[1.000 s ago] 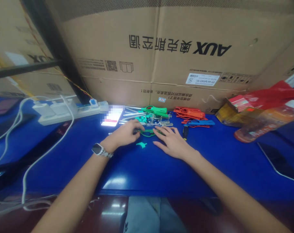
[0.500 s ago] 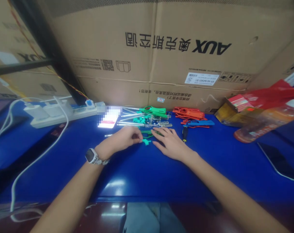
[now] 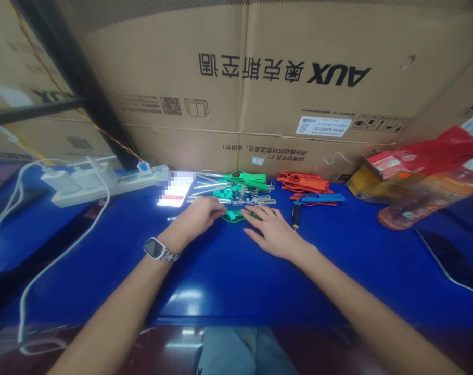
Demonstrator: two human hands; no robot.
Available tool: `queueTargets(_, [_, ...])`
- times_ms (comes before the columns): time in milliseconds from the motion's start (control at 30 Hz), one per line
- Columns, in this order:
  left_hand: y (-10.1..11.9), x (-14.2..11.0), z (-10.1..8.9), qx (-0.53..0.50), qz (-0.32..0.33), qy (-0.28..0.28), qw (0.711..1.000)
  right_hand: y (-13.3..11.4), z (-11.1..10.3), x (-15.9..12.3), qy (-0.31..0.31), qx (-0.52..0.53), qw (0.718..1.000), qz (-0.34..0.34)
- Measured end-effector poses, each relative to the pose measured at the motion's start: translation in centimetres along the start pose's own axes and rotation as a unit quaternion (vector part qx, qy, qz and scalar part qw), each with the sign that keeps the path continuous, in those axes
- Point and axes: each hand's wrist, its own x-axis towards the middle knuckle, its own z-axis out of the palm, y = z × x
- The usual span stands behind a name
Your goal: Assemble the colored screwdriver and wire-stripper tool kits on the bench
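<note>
My left hand (image 3: 199, 217) pinches a small turquoise plastic piece (image 3: 232, 214) between thumb and fingertips, over a green plastic casing half (image 3: 236, 221) that lies on the blue table. With its fingers spread, my right hand (image 3: 274, 229) rests on the right end of that casing; its fingertips hide part of it. Just behind both hands are more turquoise pieces (image 3: 222, 193), thin metal tubes (image 3: 211, 189) and a green lighter-like handle casing (image 3: 252, 179). A screwdriver (image 3: 296, 214) with a black and yellow handle lies right of my right hand.
Orange casings (image 3: 304, 182) and a blue casing (image 3: 321, 198) lie at the back right. A lit phone (image 3: 174, 190) and a white power strip (image 3: 86, 192) are on the left. At the right are a drink bottle (image 3: 427, 200) and a dark tablet-like device (image 3: 450, 260). A large cardboard box (image 3: 259, 109) stands behind.
My left hand has moved slightly up and away from me, bringing the turquoise piece from in front of the green casing onto it. My right hand has hardly moved.
</note>
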Motion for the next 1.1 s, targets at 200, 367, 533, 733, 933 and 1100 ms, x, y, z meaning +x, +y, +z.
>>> queueTargets(200, [0.1, 0.2, 0.2, -0.010, -0.016, -0.003, 1.000, 0.1, 0.0, 0.0, -0.005, 0.002, 1.000, -0.004])
queueTargets(367, [0.3, 0.3, 0.3, -0.031, -0.030, -0.013, 0.999, 0.2, 0.0, -0.1, -0.009, 0.001, 1.000, -0.008])
queueTargets(533, [0.5, 0.5, 0.3, -0.052, -0.032, -0.007, 0.998, 0.1, 0.0, -0.1, -0.014, -0.004, 1.000, -0.009])
queueTargets(733, [0.1, 0.8, 0.5, -0.129, -0.052, -0.001, 0.990, 0.0, -0.1, 0.0, -0.019, -0.004, 1.000, -0.009])
queueTargets(933, [-0.1, 0.9, 0.6, -0.128, -0.036, 0.001, 0.991, -0.3, -0.3, 0.0, -0.027, 0.000, 1.000, 0.003])
queueTargets(1100, [-0.2, 0.5, 0.3, -0.148, -0.058, -0.012, 0.987, -0.9, -0.5, 0.2, -0.042, -0.004, 0.999, 0.015])
